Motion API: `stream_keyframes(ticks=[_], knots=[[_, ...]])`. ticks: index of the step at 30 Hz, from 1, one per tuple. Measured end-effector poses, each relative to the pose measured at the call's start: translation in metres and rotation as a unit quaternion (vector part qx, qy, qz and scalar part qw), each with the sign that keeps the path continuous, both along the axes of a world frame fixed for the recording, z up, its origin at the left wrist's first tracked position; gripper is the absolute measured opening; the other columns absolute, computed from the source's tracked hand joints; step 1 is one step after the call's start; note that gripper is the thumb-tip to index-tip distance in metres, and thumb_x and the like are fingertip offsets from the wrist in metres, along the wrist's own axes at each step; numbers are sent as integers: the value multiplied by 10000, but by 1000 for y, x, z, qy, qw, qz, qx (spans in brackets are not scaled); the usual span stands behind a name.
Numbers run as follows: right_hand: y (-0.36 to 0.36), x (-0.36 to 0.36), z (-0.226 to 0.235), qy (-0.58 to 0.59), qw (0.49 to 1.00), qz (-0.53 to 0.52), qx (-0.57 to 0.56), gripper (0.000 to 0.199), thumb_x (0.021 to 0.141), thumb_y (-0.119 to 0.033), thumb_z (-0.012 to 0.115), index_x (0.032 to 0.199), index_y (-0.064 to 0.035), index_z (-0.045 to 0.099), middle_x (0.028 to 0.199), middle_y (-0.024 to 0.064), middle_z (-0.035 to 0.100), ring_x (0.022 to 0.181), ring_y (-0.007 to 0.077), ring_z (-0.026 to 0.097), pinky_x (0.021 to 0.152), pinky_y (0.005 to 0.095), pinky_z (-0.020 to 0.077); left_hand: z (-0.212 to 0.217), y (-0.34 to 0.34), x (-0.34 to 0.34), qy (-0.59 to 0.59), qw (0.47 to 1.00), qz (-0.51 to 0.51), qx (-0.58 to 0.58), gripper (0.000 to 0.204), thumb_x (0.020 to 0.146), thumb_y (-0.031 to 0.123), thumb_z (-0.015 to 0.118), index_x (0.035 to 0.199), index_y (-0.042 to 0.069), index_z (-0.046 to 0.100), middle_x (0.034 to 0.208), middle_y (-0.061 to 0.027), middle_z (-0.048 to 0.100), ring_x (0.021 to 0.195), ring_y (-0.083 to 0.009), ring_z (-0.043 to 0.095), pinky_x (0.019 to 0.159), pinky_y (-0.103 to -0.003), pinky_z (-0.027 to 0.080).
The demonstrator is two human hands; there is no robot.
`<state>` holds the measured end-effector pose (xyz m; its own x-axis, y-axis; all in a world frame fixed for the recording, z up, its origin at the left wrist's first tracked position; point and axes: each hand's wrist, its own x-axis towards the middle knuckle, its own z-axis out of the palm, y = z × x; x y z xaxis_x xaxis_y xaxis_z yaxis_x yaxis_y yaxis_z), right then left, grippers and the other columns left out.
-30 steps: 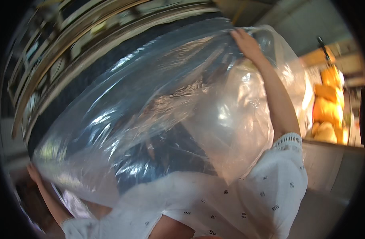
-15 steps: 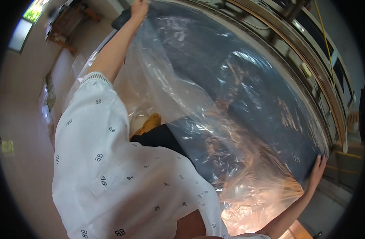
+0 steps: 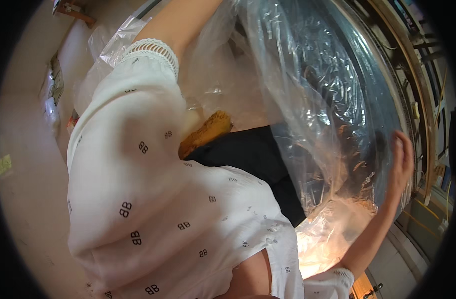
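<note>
A large clear plastic sheet [image 3: 307, 94] hangs in shiny folds over dark grey-blue material [image 3: 387, 99] in front of me. My right hand [image 3: 401, 162] rests on the sheet near its right-hand border, fingers stretched out and close together. It appears to press flat on the plastic rather than grip it. The left forearm [image 3: 185, 25] reaches up past the top edge of the head view, so the left hand is out of sight. Below the sheet, my lap in black cloth [image 3: 248, 149] shows beside a yellow-brown fuzzy slipper [image 3: 208, 132].
A long metal and wood frame [image 3: 422, 84] with rails curves along the right side. Thin yellow cords [image 3: 427, 222] run near it. More crumpled plastic [image 3: 123, 42] lies at the upper left. Bundled items [image 3: 52, 99] sit on the pale floor [image 3: 23, 209]. A wooden piece [image 3: 73, 12] stands far left.
My left hand has moved up and right, out of view. The sheet has bunched into tighter folds toward the right, uncovering more black cloth. My right hand has slid farther up along the border.
</note>
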<state>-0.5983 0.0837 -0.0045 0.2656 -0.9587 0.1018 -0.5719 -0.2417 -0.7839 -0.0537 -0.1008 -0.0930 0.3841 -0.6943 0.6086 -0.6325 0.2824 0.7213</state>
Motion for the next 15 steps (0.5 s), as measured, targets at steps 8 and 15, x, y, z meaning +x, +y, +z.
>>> stream_keyframes(ticks=[8, 15], knots=[[46, 296, -121, -77, 956, 252, 129, 570, 825, -322, 594, 1240, 40, 444, 1164, 169, 547, 1003, 227, 555, 885, 331, 427, -1, -23, 16, 67, 981, 181, -28, 300, 835, 282, 489, 919, 13, 593, 931, -228, 603, 911, -371, 564, 801, -427, 429], [15, 323, -158, -228, 923, 226, 213, 352, 873, -299, 557, 1068, -7, 542, 1018, 63, 553, 927, 149, 510, 819, 273, 405, 16, -10, -38, 134, 969, 204, 46, 253, 847, 248, 479, 930, 21, 553, 910, -230, 601, 890, -396, 557, 781, -446, 426]])
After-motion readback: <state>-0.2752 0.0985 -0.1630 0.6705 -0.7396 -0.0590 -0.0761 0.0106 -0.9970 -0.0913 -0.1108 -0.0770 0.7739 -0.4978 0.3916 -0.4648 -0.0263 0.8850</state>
